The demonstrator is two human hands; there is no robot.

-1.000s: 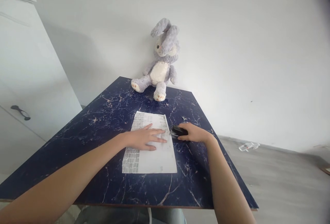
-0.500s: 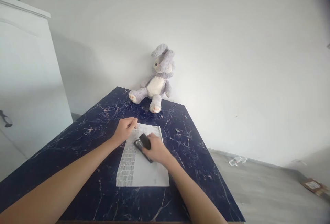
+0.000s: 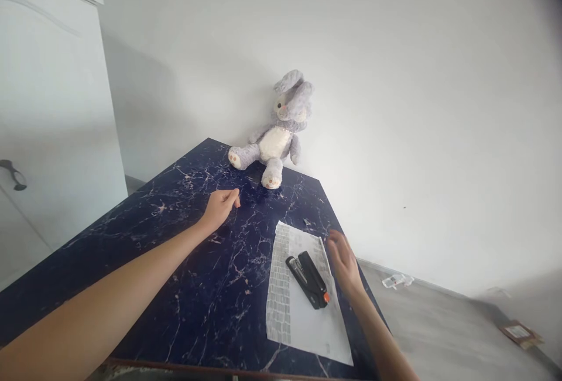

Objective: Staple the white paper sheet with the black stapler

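A black stapler (image 3: 309, 281) with an orange tip at its near end lies on a printed sheet of paper (image 3: 305, 325), its arm raised off the base. The sheet rests slanted on the right part of the dark blue marbled table (image 3: 219, 287). Just past the paper's right edge is my right hand (image 3: 345, 258), slightly blurred, with its fingers extended and off the stapler; whether it touches the paper is unclear. My left hand (image 3: 222, 208) rests closed on the table, left of the paper and apart from it. Its curled fingers hide whatever might be inside.
A grey plush rabbit (image 3: 276, 141) sits at the table's far edge against the wall. To the left stands a white cabinet (image 3: 57, 112) with a dark handle. On the floor at right are a clear plastic item (image 3: 397, 280) and a brown item (image 3: 520, 332).
My right hand has let go of the stapler and moved right. Paper and stapler have shifted right and nearer, away from my left hand, which stays closed. The view has turned a little.
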